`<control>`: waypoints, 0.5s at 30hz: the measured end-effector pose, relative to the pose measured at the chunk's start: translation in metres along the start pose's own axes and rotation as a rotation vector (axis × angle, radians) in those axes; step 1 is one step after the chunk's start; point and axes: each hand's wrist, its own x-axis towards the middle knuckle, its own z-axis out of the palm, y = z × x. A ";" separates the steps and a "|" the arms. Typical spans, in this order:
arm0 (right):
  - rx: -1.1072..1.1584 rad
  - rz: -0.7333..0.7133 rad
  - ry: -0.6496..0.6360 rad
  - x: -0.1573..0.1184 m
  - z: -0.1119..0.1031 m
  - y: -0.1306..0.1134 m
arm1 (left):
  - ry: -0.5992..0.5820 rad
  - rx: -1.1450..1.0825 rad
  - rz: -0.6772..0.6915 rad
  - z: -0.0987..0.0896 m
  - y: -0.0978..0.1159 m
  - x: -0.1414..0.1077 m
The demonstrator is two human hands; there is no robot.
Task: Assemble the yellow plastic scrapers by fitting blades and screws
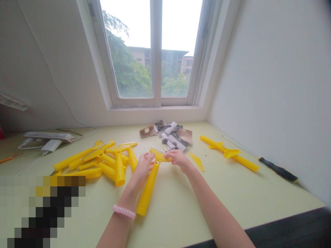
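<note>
A yellow scraper (148,189) lies between my hands, its wide head pointing away and its long handle toward me. My left hand (145,162) is closed on the left side of the head, thumb on top. My right hand (178,159) pinches at the head's right end. A thin, light strip (162,147) sticks up by my right fingertips; I cannot make out what it is. Just right of my right hand is a loose yellow plastic piece (197,162), flat on the table.
Several yellow scrapers (119,167) are heaped on the left. Torn card packaging (178,136) lies below the window. Two yellow handles or scrapers (232,153) and a black-handled screwdriver (279,169) are on the right. A power strip (49,136) with cables sits far left.
</note>
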 end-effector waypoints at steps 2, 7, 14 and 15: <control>-0.001 0.010 0.017 0.000 -0.001 -0.001 | 0.103 0.152 0.132 0.000 0.000 0.002; 0.002 0.001 0.056 0.000 -0.004 0.000 | 0.033 0.664 0.636 0.001 -0.004 0.000; -0.008 0.007 0.083 0.002 -0.005 0.003 | -0.076 1.028 0.833 0.002 -0.009 -0.010; -0.007 0.004 0.084 0.002 -0.005 0.003 | -0.097 1.047 0.839 0.002 -0.009 -0.011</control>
